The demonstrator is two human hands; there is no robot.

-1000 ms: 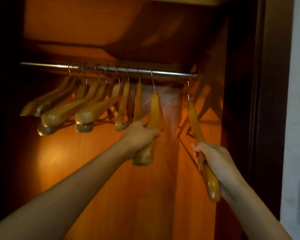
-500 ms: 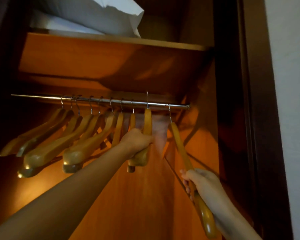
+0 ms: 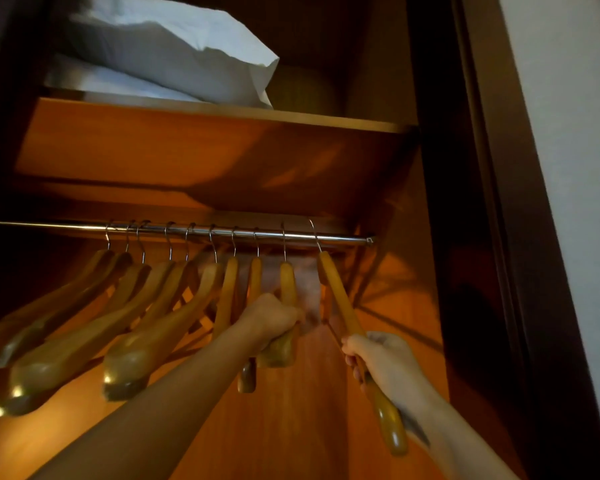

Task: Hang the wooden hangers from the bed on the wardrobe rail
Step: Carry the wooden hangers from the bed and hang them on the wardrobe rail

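A chrome wardrobe rail (image 3: 66,226) runs across the wardrobe under a wooden shelf. Several wooden hangers (image 3: 146,334) hang from it by metal hooks, fanned out to the left. My left hand (image 3: 269,320) grips the lower arm of a wooden hanger (image 3: 287,282) whose hook sits over the rail right of the middle. My right hand (image 3: 383,362) grips the rightmost wooden hanger (image 3: 340,299), which slants down to the right; its hook is over the rail near the right end.
White pillows (image 3: 174,53) lie on the wooden shelf (image 3: 222,112) above the rail. The dark wardrobe frame (image 3: 471,202) stands close on the right, with a white wall (image 3: 575,116) beyond it. The orange back panel (image 3: 291,427) is lit from below.
The view has tilted upward, so the rail sits lower in frame and the pillows show. Both hands have lifted their hangers and the hooks now sit over the rail.
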